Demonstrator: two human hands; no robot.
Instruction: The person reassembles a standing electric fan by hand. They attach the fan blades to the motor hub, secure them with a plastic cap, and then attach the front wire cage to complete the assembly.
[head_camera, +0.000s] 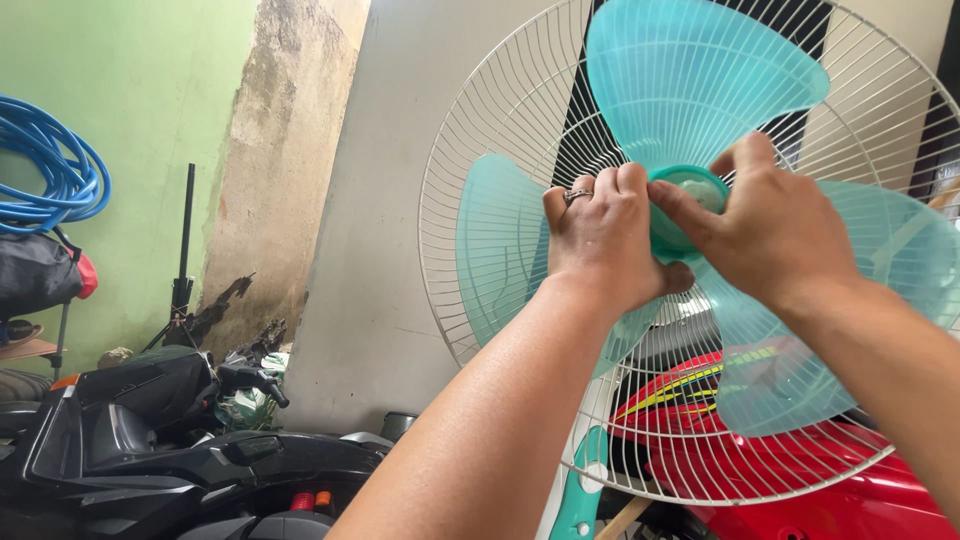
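Both hands met at the centre of a fan. The left hand (605, 240), a ring on one finger, was clenched around the hub just behind the turquoise blade (700, 80). The right hand (770, 225) pinched the round turquoise cap (690, 190) at the hub's front between thumb and fingers. The blade sat inside the white wire rear guard (480, 130), which cupped it from behind. A red motorbike (800, 470) showed through the wires.
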